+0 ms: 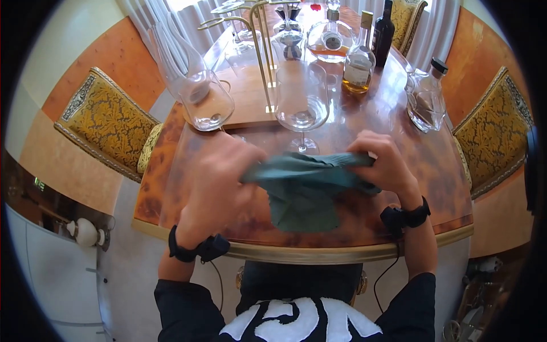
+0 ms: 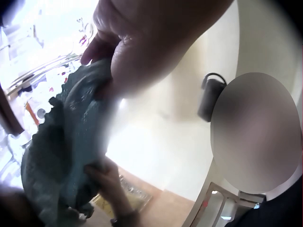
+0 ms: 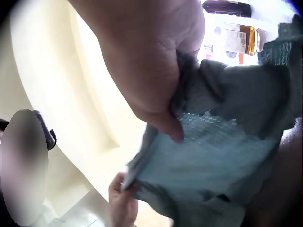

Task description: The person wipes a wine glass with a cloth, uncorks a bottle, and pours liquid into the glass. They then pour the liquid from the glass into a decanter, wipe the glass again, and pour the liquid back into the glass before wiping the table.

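A teal-green cloth [image 1: 307, 191] is stretched between both hands above the near part of the table. My left hand [image 1: 219, 174], blurred in the head view, grips the cloth's left end. On the other side my right hand [image 1: 387, 162] pinches the right end between thumb and fingers. The lower part of the cloth hangs down in folds. Up close in the right wrist view, the thumb presses on the crumpled cloth [image 3: 213, 156]. Just beyond the cloth stands a large stemmed wine glass [image 1: 302, 108], upright, its foot partly hidden.
Behind the hands, a wooden stand [image 1: 245, 102] with brass hooks holds hanging glasses. A glass decanter [image 1: 205, 102] leans at its left. Further right are an amber liquor bottle [image 1: 358, 62], a dark bottle [image 1: 383, 28] and a stoppered decanter [image 1: 427, 100]. Patterned chairs [image 1: 105, 122] flank the table.
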Demonstrator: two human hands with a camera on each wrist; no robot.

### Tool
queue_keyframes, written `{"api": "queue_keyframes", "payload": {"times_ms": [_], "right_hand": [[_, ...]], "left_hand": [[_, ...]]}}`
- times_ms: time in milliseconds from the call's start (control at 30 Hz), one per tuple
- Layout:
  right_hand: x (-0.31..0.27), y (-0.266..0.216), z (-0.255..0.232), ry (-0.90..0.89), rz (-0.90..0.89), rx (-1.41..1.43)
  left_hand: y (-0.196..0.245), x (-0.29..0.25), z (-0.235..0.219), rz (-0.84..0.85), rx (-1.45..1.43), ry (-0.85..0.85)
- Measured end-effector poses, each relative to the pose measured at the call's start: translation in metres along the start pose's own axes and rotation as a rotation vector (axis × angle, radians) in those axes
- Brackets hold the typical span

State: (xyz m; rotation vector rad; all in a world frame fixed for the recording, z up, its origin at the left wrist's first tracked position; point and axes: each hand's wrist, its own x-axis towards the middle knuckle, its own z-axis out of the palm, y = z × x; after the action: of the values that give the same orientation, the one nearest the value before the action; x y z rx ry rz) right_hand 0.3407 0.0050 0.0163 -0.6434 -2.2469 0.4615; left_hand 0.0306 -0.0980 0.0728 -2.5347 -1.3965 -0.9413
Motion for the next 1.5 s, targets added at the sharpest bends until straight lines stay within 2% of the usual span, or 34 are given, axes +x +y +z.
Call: {"api": "queue_keyframes", "payload": {"times_ms": [33, 67, 133, 167, 233, 267, 300, 333, 367, 400, 500, 567, 633, 700, 733, 767, 833, 867, 933, 967, 1033, 1067, 1133, 1200, 1233, 1267, 1333, 1400, 1433, 1500], "right_hand": [[0.000, -0.002, 0.001, -0.004, 0.009, 0.007], [0.003, -0.008, 0.001, 0.101, 0.011, 0.047], [0.007, -0.016, 0.005, 0.278, -0.005, 0.088], [0.006, -0.013, 0.004, 0.282, -0.006, 0.091], [0.002, -0.003, 0.000, 0.225, 0.133, -0.001], [0.001, -0.002, 0.001, 0.232, 0.135, -0.003], [0.000, 0.000, 0.002, 0.151, 0.252, 0.066], [-0.001, 0.002, 0.004, 0.069, 0.368, 0.136], [-0.002, 0.006, 0.007, 0.077, 0.372, 0.133], [-0.004, 0.010, 0.011, 0.087, 0.306, 0.111], [-0.004, 0.011, 0.019, 0.148, 0.210, 0.060], [-0.001, 0.003, 0.011, 0.065, 0.435, 0.077], [-0.001, 0.003, 0.006, 0.093, 0.482, 0.099], [-0.002, 0.007, 0.004, 0.119, 0.534, 0.120], [-0.003, 0.011, 0.005, 0.262, 0.454, 0.200], [-0.004, 0.016, 0.006, 0.403, 0.370, 0.279], [-0.004, 0.020, 0.009, 0.464, 0.325, 0.315], [-0.005, 0.017, 0.008, 0.485, 0.322, 0.318], [-0.005, 0.015, 0.005, 0.509, 0.314, 0.330], [-0.005, 0.016, 0.002, 0.502, 0.314, 0.330], [-0.006, 0.024, -0.003, 0.505, 0.312, 0.332], [-0.007, 0.034, -0.005, 0.519, 0.316, 0.265], [-0.009, 0.045, -0.009, 0.542, 0.320, 0.197], [-0.008, 0.050, -0.014, 0.544, 0.226, -0.038], [-0.007, 0.049, -0.016, 0.549, 0.223, -0.041], [-0.007, 0.046, -0.018, 0.529, 0.264, -0.011], [-0.007, 0.040, -0.019, 0.498, 0.301, 0.015], [-0.006, 0.033, -0.020, 0.462, 0.468, 0.060], [-0.006, 0.031, -0.021, 0.451, 0.454, 0.052], [-0.008, 0.035, -0.026, 0.475, 0.394, -0.135]], "left_hand": [[0.006, 0.002, -0.009, -0.050, 0.036, 0.161], [0.006, 0.003, -0.011, -0.058, 0.033, 0.151], [0.003, 0.008, -0.013, 0.041, -0.145, 0.460], [0.007, 0.007, -0.010, 0.043, -0.141, 0.457], [0.020, -0.002, 0.006, -0.183, -0.229, 0.091], [0.014, -0.009, 0.019, -0.196, -0.218, -0.077], [0.007, -0.018, 0.035, -0.207, -0.206, -0.243], [0.003, -0.023, 0.046, -0.198, -0.207, -0.245], [0.001, -0.028, 0.056, -0.203, -0.186, -0.308], [0.002, -0.030, 0.061, -0.210, -0.166, -0.372], [0.009, -0.030, 0.068, -0.210, -0.216, -0.356], [0.006, -0.037, 0.074, -0.223, -0.197, -0.391], [0.002, -0.036, 0.074, -0.230, -0.176, -0.427], [-0.006, -0.030, 0.062, -0.059, -0.067, -0.166], [-0.006, -0.022, 0.052, -0.052, -0.048, -0.049], [-0.005, -0.019, 0.040, -0.049, -0.047, -0.052], [-0.003, -0.014, 0.021, -0.460, -0.461, 0.057], [-0.001, -0.010, 0.017, -0.462, -0.453, 0.058], [-0.001, -0.003, 0.011, -0.467, -0.564, 0.223], [-0.002, -0.004, 0.008, -0.464, -0.554, 0.223], [-0.007, -0.009, 0.003, -0.246, -0.111, 0.113], [-0.008, -0.012, 0.002, -0.239, -0.106, 0.111], [-0.010, -0.019, 0.003, -0.218, -0.107, -0.111], [-0.014, -0.028, 0.007, -0.240, -0.105, -0.059], [-0.014, -0.031, 0.007, -0.271, -0.107, -0.007], [-0.010, -0.036, 0.006, -0.438, -0.153, -0.042], [0.000, -0.034, 0.021, -0.382, -0.144, -0.013], [-0.004, -0.036, 0.032, -0.262, -0.091, 0.014], [-0.007, -0.038, 0.033, -0.270, -0.093, 0.031], [-0.010, -0.037, 0.032, -0.392, -0.150, 0.115]]}}
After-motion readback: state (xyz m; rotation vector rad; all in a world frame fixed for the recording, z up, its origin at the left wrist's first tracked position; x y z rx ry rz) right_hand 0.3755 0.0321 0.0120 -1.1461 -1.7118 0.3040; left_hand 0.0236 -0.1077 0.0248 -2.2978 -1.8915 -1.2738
